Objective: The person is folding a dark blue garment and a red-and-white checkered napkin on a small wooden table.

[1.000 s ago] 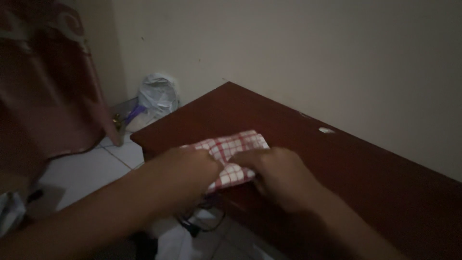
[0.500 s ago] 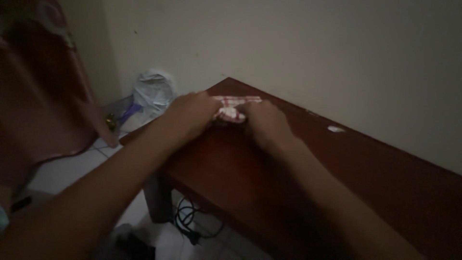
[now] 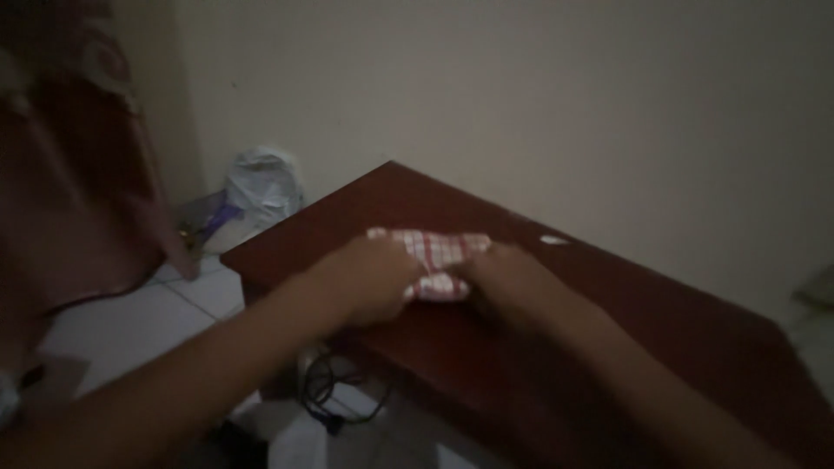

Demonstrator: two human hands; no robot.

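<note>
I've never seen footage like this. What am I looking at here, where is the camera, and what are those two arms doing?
There is no machine here: a person wears one camera on the head, looking down, so the two arms are that person's own. The left hand and the right hand both rest on a small red-and-white checked cloth, which lies bunched on a dark reddish-brown wooden table standing against a plain wall. The fingers press or grip the cloth; the dim, blurred picture does not show which. A tiny pale scrap lies farther back. On the tiled floor sit a white plastic bag and dark cables.
</note>
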